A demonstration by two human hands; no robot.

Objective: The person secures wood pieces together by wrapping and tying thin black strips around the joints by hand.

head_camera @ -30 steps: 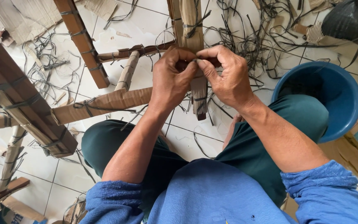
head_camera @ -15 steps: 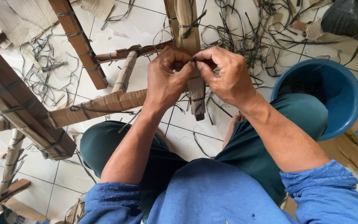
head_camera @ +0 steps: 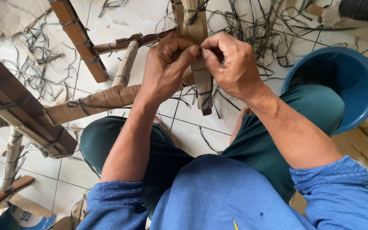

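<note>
- Fingers of both hands are pinched together right at the cardboard-wrapped chair leg (head_camera: 197, 51): left hand (head_camera: 167, 68) and right hand (head_camera: 231, 64) meet thumb to thumb, nipping what looks like a thin dark strap, though it's mostly hidden.
- That leg sits up in front of the knees, part of the wrapped wooden frame (head_camera: 86, 102) lying over the white tile floor (head_camera: 192, 136).
- Best bet imo: keep the pinch tight and close to the leg so the strap doesn't slacken.
- Loose strap scraps (head_camera: 256, 30) and a blue bucket (head_camera: 341, 81) sit nearby, so grab the right end.
</note>
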